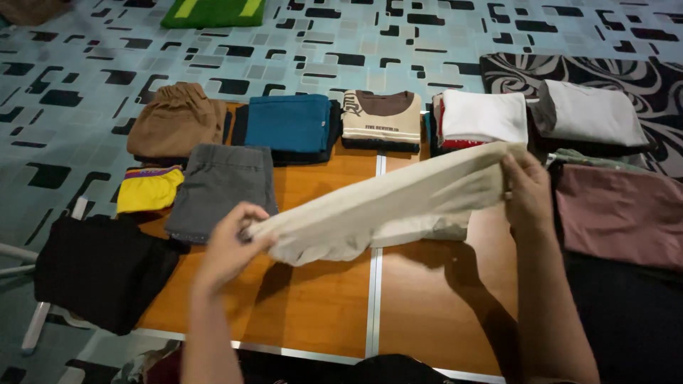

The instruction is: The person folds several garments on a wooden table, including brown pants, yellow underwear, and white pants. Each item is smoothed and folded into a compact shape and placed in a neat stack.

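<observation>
Cream cloth garment: stretched taut above the wooden table, left hand pinching its lower end, right hand clamped on the upper end, seemingly to straighten it. Beyond the hands: folded grey shorts, teal stack, white stack.

Head view, looking down, close (1 camera)

Both bare forearms are raised from the lower edge of the view and held well apart. The left hand is closed in a pinch, thumb over curled fingers, knuckles turned toward the camera. The right hand is lifted higher, its fingers likewise clamped shut with the wrist bent slightly inward.
</observation>
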